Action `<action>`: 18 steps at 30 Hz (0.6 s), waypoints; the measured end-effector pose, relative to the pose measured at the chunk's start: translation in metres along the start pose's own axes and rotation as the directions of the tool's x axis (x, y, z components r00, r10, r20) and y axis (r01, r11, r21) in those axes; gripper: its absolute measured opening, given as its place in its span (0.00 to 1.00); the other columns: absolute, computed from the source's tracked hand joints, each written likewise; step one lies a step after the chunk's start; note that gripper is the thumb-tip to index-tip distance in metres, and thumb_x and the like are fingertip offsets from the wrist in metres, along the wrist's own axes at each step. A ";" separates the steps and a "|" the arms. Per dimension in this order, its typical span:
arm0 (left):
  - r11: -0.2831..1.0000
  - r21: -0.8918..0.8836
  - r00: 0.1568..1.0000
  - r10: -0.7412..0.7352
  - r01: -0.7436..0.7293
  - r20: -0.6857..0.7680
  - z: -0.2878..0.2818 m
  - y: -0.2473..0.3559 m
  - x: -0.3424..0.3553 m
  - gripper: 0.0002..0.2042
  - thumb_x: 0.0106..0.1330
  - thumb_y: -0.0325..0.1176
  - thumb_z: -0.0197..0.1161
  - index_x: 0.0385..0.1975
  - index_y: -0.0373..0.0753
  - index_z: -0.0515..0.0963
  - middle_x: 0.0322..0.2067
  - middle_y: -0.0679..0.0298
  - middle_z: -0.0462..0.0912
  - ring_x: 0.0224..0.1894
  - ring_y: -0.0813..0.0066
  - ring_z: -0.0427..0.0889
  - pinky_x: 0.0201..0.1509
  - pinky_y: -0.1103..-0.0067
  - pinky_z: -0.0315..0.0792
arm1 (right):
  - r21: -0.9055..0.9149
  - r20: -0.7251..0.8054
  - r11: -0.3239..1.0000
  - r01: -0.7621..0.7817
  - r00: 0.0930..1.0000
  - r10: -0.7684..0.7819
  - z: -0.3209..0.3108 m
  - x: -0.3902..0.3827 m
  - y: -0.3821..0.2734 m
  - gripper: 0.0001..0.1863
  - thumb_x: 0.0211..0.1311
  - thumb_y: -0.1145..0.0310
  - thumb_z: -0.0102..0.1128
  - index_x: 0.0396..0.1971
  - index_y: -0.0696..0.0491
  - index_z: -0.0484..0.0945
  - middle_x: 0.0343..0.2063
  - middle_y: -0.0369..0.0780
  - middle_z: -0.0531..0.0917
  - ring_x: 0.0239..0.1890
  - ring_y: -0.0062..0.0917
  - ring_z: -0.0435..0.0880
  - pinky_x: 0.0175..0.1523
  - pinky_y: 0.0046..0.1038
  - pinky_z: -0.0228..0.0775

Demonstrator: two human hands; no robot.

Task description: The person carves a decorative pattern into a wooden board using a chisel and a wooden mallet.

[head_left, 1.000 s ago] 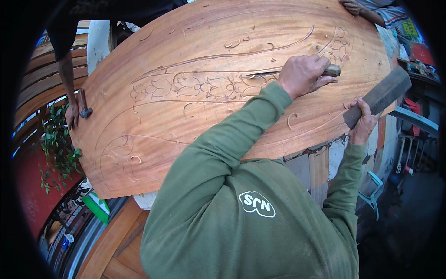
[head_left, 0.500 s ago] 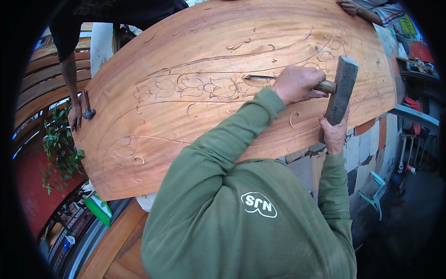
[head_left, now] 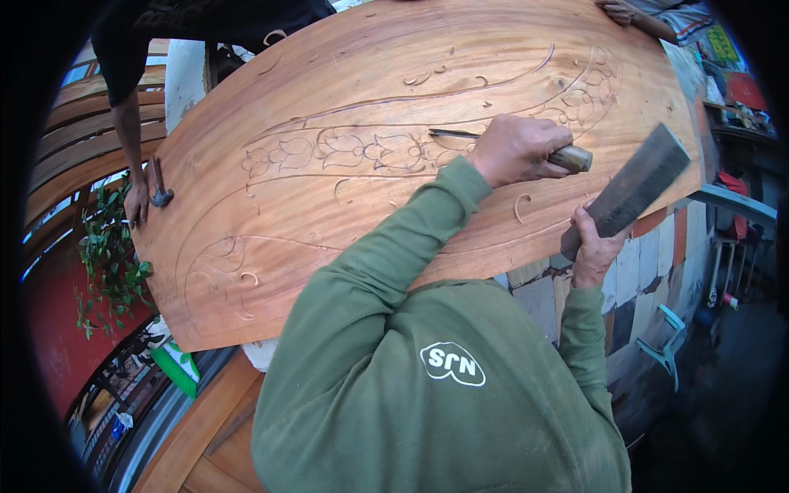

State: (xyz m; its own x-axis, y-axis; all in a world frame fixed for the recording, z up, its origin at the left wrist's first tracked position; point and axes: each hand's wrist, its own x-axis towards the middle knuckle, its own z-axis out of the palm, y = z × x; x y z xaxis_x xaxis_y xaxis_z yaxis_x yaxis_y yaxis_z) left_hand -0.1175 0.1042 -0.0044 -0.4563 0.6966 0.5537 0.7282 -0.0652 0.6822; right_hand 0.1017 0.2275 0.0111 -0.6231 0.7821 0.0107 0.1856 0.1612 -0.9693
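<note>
My left hand [head_left: 519, 149], near two o'clock, is curled palm down around the handle of a carving chisel [head_left: 573, 158]. The blade points toward nine, its tip at half past twelve, at the carved flower band of the broad wooden panel [head_left: 271, 205] that fills the upper half of my view. My left forearm [head_left: 403, 238] reaches across from seven o'clock, elbow bent, hiding part of the wood.

Around half past two, my right hand [head_left: 596, 251] grips the lower end of a long dark block [head_left: 633, 185], thumb along its face; the block tilts up toward two, apart from the chisel's butt.

Curled shavings [head_left: 518, 207] lie about the surface. Near half past nine, a co-worker's hand [head_left: 136, 204] is at the panel's edge, just beside a hammer [head_left: 159, 189]; another person's hand [head_left: 618, 11] rests at half past one. Beyond the edges are a leafy plant [head_left: 111, 255] at nine, a green brush [head_left: 177, 370] at eight and a pale-blue plastic chair [head_left: 664, 349] near four.
</note>
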 end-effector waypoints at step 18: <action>0.984 0.165 0.995 -0.073 0.062 0.062 -0.045 0.119 -0.101 0.21 0.61 0.51 0.71 0.47 0.43 0.84 0.29 0.68 0.79 0.26 0.70 0.79 0.27 0.76 0.71 | 0.234 0.301 0.893 -0.385 0.902 0.311 0.004 -0.017 0.021 0.24 0.56 0.76 0.68 0.52 0.57 0.69 0.36 0.41 0.80 0.32 0.26 0.84 0.40 0.30 0.80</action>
State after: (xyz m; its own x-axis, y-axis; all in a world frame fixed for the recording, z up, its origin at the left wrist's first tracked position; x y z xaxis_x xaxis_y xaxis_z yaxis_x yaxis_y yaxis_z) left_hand -0.0080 -0.0063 0.0427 -0.4759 0.7422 0.4718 0.7728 0.0968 0.6272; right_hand 0.1134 0.2149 -0.0101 -0.7329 0.5740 -0.3652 0.2282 -0.2984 -0.9268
